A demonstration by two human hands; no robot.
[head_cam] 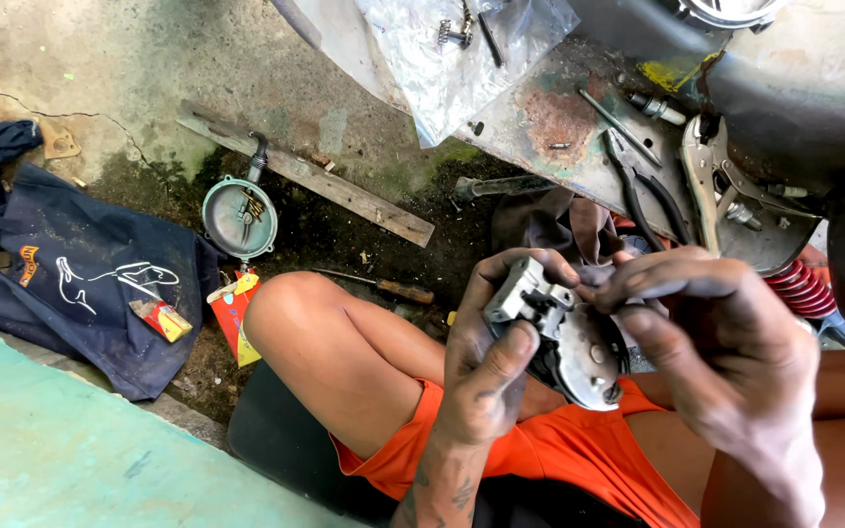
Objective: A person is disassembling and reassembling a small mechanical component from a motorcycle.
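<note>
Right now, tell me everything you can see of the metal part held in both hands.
The metal part is a grey, cast-looking assembly: a blocky, stepped piece on top, a rounded disc-like body with small screw heads below. It looks dull and grimy. It is held tilted above the lap; the left hand grips its left side, thumb across it, and the right hand pinches its upper edge.

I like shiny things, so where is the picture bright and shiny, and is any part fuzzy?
In the head view, daylight glints off the clear plastic bag and the locking pliers; the metal part, held by the left hand and right hand, is sharp with dull highlights; the dirt under the wooden plank lies in shadow; the edges bend slightly.
</note>
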